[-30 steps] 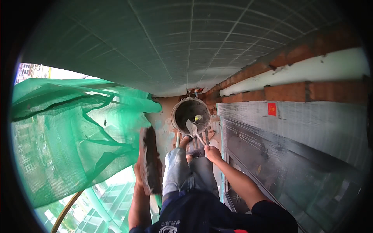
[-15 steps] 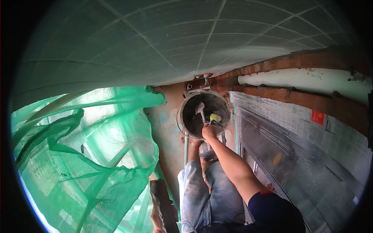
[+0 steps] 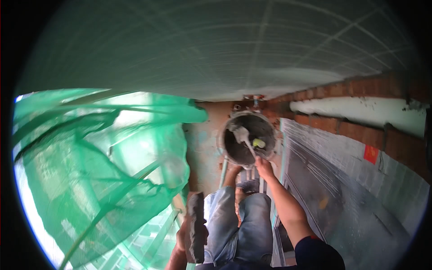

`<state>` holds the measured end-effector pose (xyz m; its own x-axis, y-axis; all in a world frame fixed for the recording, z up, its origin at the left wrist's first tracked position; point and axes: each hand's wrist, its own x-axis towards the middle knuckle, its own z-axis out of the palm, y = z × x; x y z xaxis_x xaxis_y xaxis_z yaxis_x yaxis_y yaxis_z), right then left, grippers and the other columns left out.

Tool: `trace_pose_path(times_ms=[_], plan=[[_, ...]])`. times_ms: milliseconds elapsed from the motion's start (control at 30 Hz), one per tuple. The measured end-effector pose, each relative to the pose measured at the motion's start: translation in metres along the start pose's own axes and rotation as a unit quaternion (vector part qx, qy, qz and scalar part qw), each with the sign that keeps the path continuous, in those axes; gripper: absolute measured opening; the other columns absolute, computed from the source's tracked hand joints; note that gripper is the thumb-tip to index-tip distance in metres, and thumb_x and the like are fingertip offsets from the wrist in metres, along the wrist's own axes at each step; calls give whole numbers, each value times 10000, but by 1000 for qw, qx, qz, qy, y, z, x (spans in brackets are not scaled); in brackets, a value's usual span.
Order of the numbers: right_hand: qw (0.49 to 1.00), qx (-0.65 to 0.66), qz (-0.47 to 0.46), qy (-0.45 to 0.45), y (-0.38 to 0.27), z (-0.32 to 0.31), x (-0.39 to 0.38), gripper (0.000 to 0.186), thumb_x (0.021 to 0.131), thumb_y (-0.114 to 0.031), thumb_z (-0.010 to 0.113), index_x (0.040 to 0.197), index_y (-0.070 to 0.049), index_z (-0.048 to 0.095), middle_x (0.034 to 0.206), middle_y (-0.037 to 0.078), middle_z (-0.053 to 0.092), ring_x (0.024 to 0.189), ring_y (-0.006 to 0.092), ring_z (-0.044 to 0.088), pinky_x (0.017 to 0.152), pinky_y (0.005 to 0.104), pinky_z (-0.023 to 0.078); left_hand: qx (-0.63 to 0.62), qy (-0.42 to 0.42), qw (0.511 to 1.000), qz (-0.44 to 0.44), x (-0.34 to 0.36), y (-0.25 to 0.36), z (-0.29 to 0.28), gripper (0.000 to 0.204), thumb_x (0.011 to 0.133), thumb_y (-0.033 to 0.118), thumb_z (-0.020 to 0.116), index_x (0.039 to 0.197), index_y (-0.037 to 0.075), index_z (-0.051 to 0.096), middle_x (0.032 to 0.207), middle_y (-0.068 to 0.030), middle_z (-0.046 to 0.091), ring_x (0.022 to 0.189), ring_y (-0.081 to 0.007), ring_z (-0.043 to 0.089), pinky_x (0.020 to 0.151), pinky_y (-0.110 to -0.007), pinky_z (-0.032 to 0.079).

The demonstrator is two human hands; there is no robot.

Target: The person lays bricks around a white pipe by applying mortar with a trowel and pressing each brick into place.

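My right hand [image 3: 264, 168] is closed round the pale handle of a trowel [image 3: 241, 135]. Its mortar-coated blade lies inside a round bucket [image 3: 231, 152] of grey mortar, towards the left side. Beside the blade in the bucket is a small yellow-green object [image 3: 258, 143], whose kind I cannot make out. Low in the view, my left hand [image 3: 182, 235] grips a long, narrow slab [image 3: 195, 227] coated in rough grey mortar, held on edge beside my left thigh. Fingers show on both its sides.
Green netting [image 3: 121, 180] hangs along the left. A dark tiled surface [image 3: 216, 49] spans the top. On the right are a pale pipe [image 3: 355, 109] between brick-red strips and a plastic-covered panel [image 3: 324, 180]. My knees and a foot are below the bucket.
The trowel blade has shifted left within the bucket and shows more mortar on it. My left hand and the slab have come further into view. The whole scene has slid slightly right.
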<state>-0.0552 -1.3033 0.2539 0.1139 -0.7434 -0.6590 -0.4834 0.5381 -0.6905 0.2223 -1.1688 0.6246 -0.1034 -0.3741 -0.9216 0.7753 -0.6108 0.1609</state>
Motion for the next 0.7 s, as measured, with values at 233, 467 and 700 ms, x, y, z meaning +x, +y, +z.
trace_pose_path(times_ms=[233, 467, 700], plan=[[963, 213, 87, -141, -33, -80, -120, 441, 970, -497, 421, 739, -123, 460, 569, -12, 433, 348, 108, 361, 293, 259, 269, -143, -27, 989, 10, -26, -17, 38, 565, 961, 571, 378, 1129, 67, 570, 860, -105, 637, 688, -211, 610, 593, -328, 501], [986, 122, 43, -103, -179, -166, -281, 404, 992, -400, 436, 727, -100, 488, 519, 15, 425, 392, 124, 384, 359, 290, 301, -83, -112, 980, 139, -84, 12, 78, 594, 1003, 500, 334, 1342, 31, 472, 1213, -127, 593, 1022, -199, 600, 905, -338, 475], [985, 128, 14, -113, -280, -217, -401, 373, 987, -453, 442, 766, -153, 469, 545, -12, 426, 369, 93, 302, 343, 264, 243, -93, -206, 946, 230, -142, 35, 130, 549, 996, 497, 377, 1281, 53, 527, 1126, -88, 628, 941, -182, 617, 833, -322, 504]])
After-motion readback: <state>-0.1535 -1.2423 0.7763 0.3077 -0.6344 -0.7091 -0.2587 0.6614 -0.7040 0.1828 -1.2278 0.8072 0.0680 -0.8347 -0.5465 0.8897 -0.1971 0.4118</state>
